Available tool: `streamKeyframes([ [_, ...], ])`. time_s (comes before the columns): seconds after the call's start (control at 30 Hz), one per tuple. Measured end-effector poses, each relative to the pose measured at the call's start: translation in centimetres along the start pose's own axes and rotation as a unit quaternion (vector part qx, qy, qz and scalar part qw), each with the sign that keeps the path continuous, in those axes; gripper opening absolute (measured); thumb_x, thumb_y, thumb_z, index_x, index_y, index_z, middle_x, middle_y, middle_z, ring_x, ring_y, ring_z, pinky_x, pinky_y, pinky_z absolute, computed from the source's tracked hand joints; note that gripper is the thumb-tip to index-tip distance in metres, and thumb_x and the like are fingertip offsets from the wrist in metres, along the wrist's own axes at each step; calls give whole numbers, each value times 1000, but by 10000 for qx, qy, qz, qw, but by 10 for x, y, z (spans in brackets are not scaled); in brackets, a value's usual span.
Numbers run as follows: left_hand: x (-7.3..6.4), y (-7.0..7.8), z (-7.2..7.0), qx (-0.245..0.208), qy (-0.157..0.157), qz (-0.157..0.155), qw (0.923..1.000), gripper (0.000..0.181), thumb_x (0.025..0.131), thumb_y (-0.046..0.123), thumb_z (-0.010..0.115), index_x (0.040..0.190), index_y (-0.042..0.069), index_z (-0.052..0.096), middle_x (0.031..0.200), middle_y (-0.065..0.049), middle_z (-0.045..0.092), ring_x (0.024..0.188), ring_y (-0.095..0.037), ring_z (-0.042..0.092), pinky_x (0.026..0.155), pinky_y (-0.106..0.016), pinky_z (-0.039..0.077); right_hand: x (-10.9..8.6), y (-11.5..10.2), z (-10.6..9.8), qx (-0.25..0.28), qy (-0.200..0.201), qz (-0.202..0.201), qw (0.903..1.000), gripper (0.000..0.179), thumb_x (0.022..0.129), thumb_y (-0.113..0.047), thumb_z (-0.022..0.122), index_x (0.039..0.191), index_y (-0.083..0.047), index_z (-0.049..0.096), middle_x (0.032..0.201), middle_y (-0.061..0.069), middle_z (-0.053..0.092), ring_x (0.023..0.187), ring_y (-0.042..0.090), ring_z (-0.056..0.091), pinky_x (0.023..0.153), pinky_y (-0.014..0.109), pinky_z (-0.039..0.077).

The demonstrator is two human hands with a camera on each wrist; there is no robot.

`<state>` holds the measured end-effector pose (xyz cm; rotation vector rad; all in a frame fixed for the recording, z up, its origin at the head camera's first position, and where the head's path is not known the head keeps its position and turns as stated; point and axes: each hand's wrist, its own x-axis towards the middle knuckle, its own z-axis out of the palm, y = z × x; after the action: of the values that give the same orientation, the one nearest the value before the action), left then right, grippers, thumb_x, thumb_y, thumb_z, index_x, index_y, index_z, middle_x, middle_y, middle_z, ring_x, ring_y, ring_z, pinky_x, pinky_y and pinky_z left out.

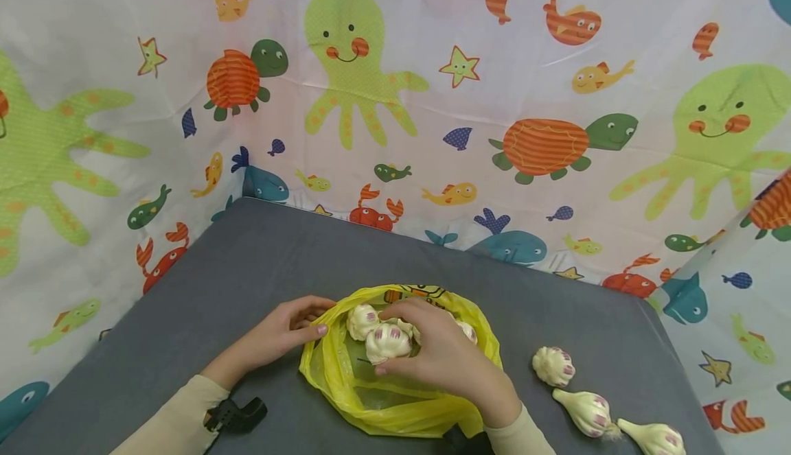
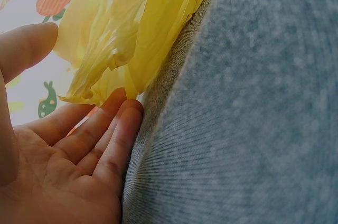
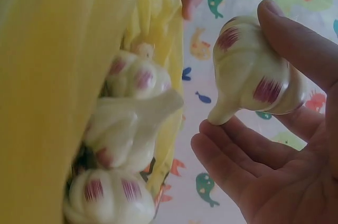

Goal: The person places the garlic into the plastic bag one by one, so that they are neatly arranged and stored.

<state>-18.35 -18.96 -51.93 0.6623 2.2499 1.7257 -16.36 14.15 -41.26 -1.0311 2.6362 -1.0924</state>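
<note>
A yellow plastic bag (image 1: 346, 400) stands with its mouth spread on the grey table, and several white garlic bulbs (image 3: 113, 195) with purple marks lie inside. My right hand (image 1: 441, 352) is over the bag's mouth and holds one garlic bulb (image 3: 253, 71) between thumb and fingers, its stem pointing at the fingertips in the right wrist view. At the bag's left side is my left hand (image 1: 287, 331), thumb apart from the loosely extended fingers. In the left wrist view its fingertips (image 2: 119, 97) are right at the bag's crumpled yellow edge.
To the right of the bag, three more garlic bulbs (image 1: 583, 412) lie on the grey table (image 1: 272, 256). A white curtain (image 1: 395, 132) printed with sea animals hangs around the back and sides. A black strap device (image 1: 237, 415) sits on the left wrist.
</note>
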Motion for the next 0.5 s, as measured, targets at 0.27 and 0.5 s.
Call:
streamKeyframes([
  [0.27, 0, -1, 0, -6, -1, 5, 10000, 47, 112, 21, 66, 154, 1, 57, 144, -18, 65, 127, -36, 64, 100, -30, 56, 2, -4, 11, 10, -341, -48, 9994, 64, 85, -40, 98, 139, -19, 72, 137, -13, 67, 126, 13, 63, 106, 46, 55],
  [0.5, 1, -3, 0, 30, 8, 19, 10000, 46, 113, 21, 65, 154, 3, 57, 143, -16, 66, 124, -29, 66, 100, -30, 56, 5, -5, 18, 151, -499, -163, 9985, 59, 84, -35, 99, 136, -21, 73, 134, -10, 68, 124, 15, 64, 106, 43, 55],
])
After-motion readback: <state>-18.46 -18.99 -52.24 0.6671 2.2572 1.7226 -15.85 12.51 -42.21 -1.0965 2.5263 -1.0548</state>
